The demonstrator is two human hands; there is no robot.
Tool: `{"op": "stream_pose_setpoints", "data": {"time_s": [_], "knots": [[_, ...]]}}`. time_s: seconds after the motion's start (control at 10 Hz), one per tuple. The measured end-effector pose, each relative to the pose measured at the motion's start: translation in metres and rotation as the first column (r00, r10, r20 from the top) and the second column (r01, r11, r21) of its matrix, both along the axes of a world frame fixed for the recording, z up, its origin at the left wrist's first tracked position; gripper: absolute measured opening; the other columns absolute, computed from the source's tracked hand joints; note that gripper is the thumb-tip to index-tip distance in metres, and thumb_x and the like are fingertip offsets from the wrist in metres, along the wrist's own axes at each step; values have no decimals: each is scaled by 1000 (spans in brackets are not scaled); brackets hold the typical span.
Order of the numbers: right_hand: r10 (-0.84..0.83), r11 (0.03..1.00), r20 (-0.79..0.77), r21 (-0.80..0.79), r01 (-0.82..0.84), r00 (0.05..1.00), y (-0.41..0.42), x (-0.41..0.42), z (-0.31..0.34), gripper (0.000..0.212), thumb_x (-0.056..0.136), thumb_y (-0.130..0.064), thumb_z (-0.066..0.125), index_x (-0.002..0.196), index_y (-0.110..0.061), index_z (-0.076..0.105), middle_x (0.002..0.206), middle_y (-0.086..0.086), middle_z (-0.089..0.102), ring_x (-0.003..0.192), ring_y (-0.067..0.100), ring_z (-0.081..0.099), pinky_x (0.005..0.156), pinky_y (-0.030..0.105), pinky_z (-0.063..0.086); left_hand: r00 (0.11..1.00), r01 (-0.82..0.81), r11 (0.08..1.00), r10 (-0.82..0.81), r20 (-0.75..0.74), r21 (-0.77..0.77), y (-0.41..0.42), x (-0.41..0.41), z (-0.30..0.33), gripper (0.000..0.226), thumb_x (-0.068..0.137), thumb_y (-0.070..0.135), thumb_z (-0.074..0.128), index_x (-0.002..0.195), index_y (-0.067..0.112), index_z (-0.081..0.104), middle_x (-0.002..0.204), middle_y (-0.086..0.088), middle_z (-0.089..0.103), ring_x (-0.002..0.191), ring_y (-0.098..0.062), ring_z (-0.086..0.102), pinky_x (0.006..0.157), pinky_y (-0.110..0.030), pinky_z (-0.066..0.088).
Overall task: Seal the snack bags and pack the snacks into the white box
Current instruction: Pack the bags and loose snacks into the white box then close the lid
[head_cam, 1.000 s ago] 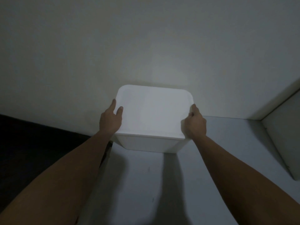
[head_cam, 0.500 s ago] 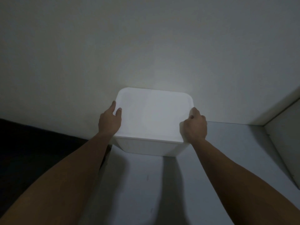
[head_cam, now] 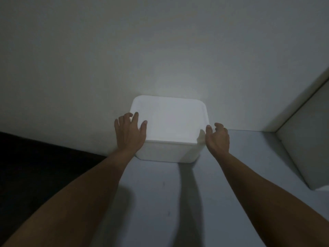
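Dim shot, everything's greyish. Far left there's a dark area (head_cam: pixel 35 166) beyond the left edge of the pale shelf (head_cam: pixel 249 175), too dark to tell what it is.

Next over, the left hand (head_cam: pixel 129 133) sits at the left side of the white box (head_cam: pixel 169 125). Fingers are spread out and loose, not gripping anything. The thumb lies over the lid's left part and the other fingertips reach up along the box's left edge. Whether the palm actually presses on the box or just hovers on it, I can't tell from this angle.

The box itself is in the middle, lid on, standing upright at the back edge of the shelf, right up against the plain wall (head_cam: pixel 160 50). It's close to the shelf's back left corner. Rounded corners, and you can see the lid's lip over the front wall of the box.

Then the right hand (head_cam: pixel 218 138), just beside the box's right front corner. Fingers are curled a bit and apart, palm turned toward the box, holding nothing. The thumb tip is right at the corner, looks like touching or nearly so.

Far right, a pale side panel (head_cam: pixel 306 143) stands along the shelf's right edge and meets the wall in the back right corner.

Both forearms throw long shadows on the shelf toward the front edge.
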State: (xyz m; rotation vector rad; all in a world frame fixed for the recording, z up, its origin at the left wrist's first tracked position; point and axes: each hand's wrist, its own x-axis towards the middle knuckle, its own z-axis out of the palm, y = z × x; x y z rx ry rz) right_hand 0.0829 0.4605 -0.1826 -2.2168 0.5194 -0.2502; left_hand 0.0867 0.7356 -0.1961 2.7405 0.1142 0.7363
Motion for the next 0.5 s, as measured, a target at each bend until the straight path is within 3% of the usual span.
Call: {"op": "stream_pose_setpoints", "data": {"time_s": [0.2, 0.4, 0.5], "knots": [[63, 997, -16, -39, -64, 998, -11, -65, 3, 50, 97, -36, 46, 136, -6, 47, 136, 20, 51, 123, 35, 51, 102, 38, 38, 985, 169, 985, -168, 34, -32, -14, -61, 1, 53, 90, 43, 45, 119, 2, 63, 109, -16, 62, 100, -37, 56, 94, -45, 40], [96, 993, -60, -56, -100, 994, -27, -126, -3, 47, 97, -35, 48, 132, -3, 51, 130, 20, 57, 118, 33, 56, 99, 37, 41, 952, 166, 950, -225, -209, -264, -24, -126, -7, 69, 85, 58, 36, 127, 8, 59, 124, -13, 58, 117, -34, 51, 100, -42, 40], [97, 994, -100, -36, -101, 990, -40, -158, -14, 46, 96, -36, 50, 130, -4, 53, 128, 19, 59, 116, 32, 57, 99, 38, 42, 923, 137, 929, -246, -297, -344, -27, -161, -20, 64, 87, 55, 44, 132, 10, 55, 131, -10, 54, 125, -29, 46, 106, -41, 38]]}}
